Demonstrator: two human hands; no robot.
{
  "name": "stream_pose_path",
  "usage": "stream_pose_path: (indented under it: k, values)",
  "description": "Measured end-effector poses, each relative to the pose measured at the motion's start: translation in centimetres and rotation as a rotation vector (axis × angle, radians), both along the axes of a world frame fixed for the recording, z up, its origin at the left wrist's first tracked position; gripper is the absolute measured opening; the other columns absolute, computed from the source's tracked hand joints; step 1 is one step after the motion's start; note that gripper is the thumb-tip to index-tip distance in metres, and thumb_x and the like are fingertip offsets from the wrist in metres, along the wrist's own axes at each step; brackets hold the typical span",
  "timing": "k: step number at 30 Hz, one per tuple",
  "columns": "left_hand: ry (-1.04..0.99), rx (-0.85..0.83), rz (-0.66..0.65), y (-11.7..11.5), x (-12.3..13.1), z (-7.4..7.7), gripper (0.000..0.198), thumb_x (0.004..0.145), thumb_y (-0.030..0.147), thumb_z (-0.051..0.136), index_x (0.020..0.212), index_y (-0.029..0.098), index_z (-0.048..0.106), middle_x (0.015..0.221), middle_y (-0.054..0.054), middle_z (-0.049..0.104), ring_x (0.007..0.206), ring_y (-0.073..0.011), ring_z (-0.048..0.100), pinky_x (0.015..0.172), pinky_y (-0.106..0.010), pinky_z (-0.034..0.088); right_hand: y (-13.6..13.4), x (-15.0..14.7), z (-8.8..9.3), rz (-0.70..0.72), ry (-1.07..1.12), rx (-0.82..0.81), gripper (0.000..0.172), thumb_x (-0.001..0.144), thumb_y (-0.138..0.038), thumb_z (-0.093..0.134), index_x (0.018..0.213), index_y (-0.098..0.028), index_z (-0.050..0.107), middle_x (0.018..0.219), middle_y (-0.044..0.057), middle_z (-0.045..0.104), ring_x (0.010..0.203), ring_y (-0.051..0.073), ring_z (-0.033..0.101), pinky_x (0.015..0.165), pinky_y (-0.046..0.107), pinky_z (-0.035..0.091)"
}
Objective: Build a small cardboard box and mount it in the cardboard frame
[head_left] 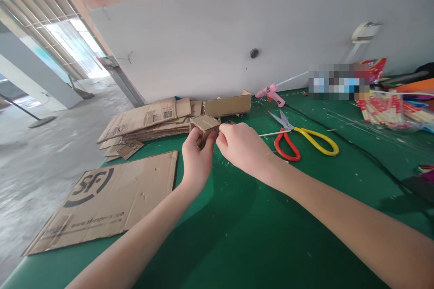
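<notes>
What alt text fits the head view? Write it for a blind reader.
The left hand grips a small cardboard box over a green table, and the right hand touches its edge. Cardboard sheets lie left; scissors and a pink glue gun lie right.

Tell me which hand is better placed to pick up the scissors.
Probably the right hand: the scissors lie just to its right, while the left hand grips the small cardboard box.

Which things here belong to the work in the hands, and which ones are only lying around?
In use: small cardboard box, held by left hand, right hand pinching its edge.
Lying about: scissors, pink glue gun, printed cardboard sheet, stack of flat cardboard, packet of sticks.
</notes>
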State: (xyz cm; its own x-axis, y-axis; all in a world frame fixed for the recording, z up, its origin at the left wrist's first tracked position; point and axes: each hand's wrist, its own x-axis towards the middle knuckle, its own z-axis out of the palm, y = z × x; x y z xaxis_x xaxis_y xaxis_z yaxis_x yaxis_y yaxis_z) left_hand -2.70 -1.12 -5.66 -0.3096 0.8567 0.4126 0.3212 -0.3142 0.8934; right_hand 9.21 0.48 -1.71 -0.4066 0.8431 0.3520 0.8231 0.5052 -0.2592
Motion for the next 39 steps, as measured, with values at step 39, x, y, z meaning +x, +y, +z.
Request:
stream_pose_path:
  k: [39]
  values:
    - [0.106,0.114,-0.151,-0.1,-1.0,1.7,0.009,0.081,0.025,0.061,0.075,0.019,0.059,0.067,0.003,0.05,0.063,-0.0108,0.038,0.058,-0.024,0.029,2.1,2.6,0.8,0.531,0.546,-0.68,0.03,0.085,-0.017,0.035,0.058,-0.021,0.026,0.058,-0.005,0.022,0.051,0.01,0.019,0.048,0.027,0.018]
